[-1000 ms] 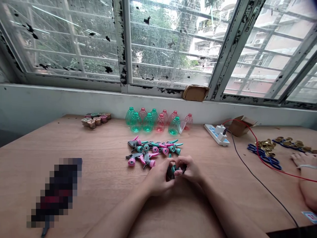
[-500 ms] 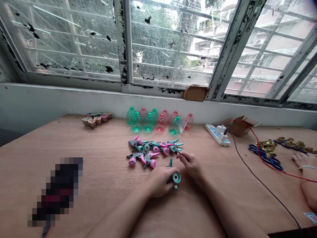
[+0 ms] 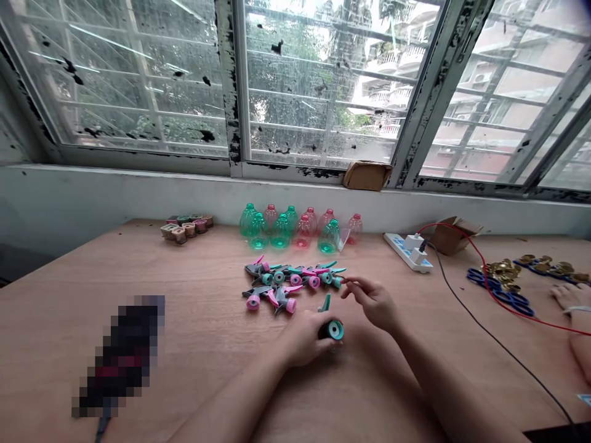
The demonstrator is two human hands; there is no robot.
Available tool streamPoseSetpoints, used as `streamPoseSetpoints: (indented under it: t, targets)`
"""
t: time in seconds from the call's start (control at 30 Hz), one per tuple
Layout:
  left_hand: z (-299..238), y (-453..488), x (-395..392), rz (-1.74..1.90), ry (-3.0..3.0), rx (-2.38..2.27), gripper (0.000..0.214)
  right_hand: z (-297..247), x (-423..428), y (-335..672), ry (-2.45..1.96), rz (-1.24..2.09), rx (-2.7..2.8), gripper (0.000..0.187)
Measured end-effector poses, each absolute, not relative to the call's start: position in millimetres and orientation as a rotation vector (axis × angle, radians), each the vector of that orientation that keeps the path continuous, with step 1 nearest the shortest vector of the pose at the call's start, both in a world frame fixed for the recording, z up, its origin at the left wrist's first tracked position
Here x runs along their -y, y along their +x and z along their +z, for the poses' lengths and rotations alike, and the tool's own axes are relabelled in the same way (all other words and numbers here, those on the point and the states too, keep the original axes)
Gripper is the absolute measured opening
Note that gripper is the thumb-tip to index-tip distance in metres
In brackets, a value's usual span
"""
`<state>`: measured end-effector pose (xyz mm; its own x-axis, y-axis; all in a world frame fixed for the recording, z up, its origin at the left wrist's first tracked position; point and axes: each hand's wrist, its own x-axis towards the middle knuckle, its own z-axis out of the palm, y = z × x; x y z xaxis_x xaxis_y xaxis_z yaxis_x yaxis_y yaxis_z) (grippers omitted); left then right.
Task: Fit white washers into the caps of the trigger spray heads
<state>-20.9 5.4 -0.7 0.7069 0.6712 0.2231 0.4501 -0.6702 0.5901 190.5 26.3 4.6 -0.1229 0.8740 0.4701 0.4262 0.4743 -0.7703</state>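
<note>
Near the pile (image 3: 290, 284), left hand (image 3: 302, 339) grips a sprayer (image 3: 332, 328); right hand (image 3: 375, 303) has drifted farther right, fingers pinched, contents unclear.

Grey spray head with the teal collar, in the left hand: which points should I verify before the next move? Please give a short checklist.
1. Grip of the left hand closed around the grey plastic spray head with teal screw collar: ok.
2. Collar opening uncovered, facing the camera: ok.
3. The pile of pink and teal spray heads close ahead of both hands: ok.
4. The right hand empty: cannot tell; its fingertips pinch together beside the pile.
5. The black cable apart from the right forearm: ok.
</note>
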Motion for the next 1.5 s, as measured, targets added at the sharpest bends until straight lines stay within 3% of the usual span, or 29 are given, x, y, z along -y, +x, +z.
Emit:
streamPoseSetpoints:
  t: [0.33, 0.57, 0.83, 1.17, 1.5]
  targets:
    - [-10.1, -16.1, -9.9, 0.712, 2.289, -0.928, 0.035, 40.2, 33.5, 202.9, -1.505, -0.052, 2.371, 0.034]
    - [-7.8, -16.8, -9.5, 0.701, 2.276, -0.918, 0.042, 42.1, 43.0, 189.8, -1.672, -0.282, 2.439, 0.038]
    - [-5.2, -15.9, -7.9, 0.676, 2.335, -0.905, 0.024, 46.6, 44.9, 170.9, -1.673, -0.441, 2.629, 0.032]
    - [-5.3, -18.0, -9.8, 0.620, 2.435, -0.846, 0.022, 54.9, 26.5, 178.4, -1.644, -0.307, 2.709, 0.038]
    - [-6.5, -19.6, -10.7, 0.616, 2.409, -0.774, 0.027, 33.2, 19.8, 199.2, -1.374, 0.089, 2.617, 0.042]
